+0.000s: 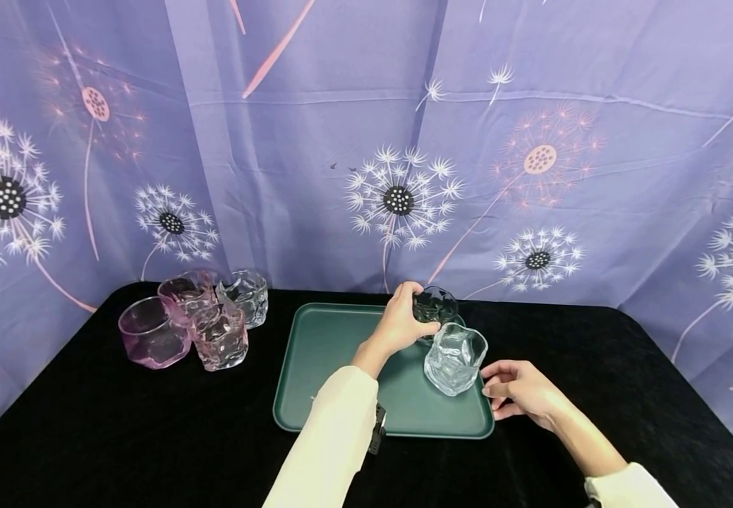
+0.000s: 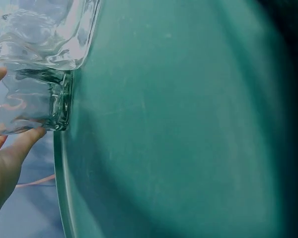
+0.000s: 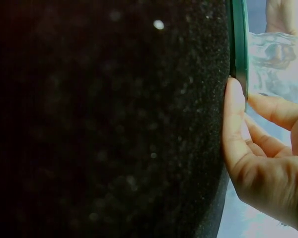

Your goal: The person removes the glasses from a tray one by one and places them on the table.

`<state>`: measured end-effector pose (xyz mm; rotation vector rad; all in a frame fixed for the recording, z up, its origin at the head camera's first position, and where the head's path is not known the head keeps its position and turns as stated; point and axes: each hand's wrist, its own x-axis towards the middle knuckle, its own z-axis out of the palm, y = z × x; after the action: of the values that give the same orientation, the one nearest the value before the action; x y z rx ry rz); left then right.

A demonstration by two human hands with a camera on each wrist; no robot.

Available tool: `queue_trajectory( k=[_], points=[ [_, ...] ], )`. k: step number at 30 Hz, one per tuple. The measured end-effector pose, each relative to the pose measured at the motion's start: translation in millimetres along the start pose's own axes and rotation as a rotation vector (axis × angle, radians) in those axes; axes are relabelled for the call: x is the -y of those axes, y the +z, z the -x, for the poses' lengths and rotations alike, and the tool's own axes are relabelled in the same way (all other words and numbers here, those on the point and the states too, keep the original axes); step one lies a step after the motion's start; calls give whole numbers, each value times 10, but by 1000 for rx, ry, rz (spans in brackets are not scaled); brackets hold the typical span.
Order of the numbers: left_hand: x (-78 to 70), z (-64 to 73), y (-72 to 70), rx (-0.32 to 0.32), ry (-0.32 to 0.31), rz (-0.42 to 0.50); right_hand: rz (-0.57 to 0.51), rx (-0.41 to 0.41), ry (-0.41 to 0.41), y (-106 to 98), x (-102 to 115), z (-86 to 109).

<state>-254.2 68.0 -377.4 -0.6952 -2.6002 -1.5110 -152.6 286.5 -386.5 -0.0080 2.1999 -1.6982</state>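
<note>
My left hand (image 1: 401, 321) reaches across the green tray (image 1: 334, 381) and grips a dark, smoky glass (image 1: 434, 305) at the tray's back right corner. Thumb and fingers go round its sides; in the left wrist view this glass (image 2: 30, 99) is see-through with a thicker grey base. Close in front of it stands a clear, wavy-sided glass (image 1: 456, 358) on the tray, partly covering it. At the tray's right edge, my right hand (image 1: 525, 391) pinches the rim between thumb and fingers, as the right wrist view shows at the tray's rim (image 3: 240, 44).
Left of the tray, several glasses stand in a group on the black cloth (image 1: 150, 437): a purple-pink glass (image 1: 153, 335), a pale pink glass (image 1: 220, 339), another pink one behind and a clear glass (image 1: 250, 300). A purple dandelion-print curtain (image 1: 315, 141) hangs behind the table.
</note>
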Motion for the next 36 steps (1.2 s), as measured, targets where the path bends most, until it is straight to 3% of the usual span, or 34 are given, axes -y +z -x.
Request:
queue_trajectory(
  k=[8, 20, 29, 36],
  points=[
    [39, 31, -14, -55, 30, -39, 4, 0, 1, 11, 7, -7],
    [83, 77, -116, -68, 34, -79, 10, -7, 3, 21, 4, -9],
    [76, 125, -283, -50, 51, -78, 20, -14, 7, 25, 13, 0],
    [-48, 187, -482, -26, 109, -114, 13, -4, -1, 17, 12, 5]
  ],
)
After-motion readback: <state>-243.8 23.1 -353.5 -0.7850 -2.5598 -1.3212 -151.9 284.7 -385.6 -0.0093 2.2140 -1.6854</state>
